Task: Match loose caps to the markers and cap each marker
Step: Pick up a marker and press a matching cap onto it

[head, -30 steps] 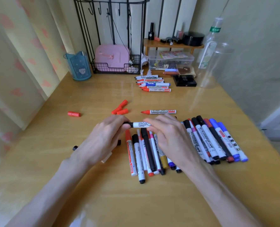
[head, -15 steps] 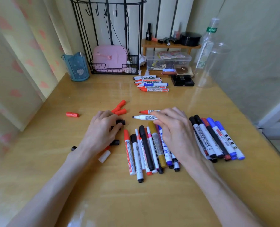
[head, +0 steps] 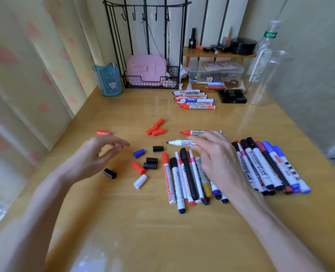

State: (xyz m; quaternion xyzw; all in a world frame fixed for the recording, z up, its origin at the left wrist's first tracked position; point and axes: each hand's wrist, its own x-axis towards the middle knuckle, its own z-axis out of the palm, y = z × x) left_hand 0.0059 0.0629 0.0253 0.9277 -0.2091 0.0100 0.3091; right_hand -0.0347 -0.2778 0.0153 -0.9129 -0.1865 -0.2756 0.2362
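uncapped marker (head: 179, 142) | under right fingers (head: 205, 137) | black cap (head: 158, 148) just left

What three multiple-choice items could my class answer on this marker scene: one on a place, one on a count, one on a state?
1. The blue cup stands: A beside the wire rack; B on the wooden shelf; C among the markers.
2. Red caps clustered beyond the blue cap: A one; B three; C six.
3. The left hand is: A gripping a marker; B pinching a cap; C holding nothing.

Key: 1 A, it sits just left of the rack. 2 B, three lie close together. 3 C, its fingers are loosely curled with nothing between them.
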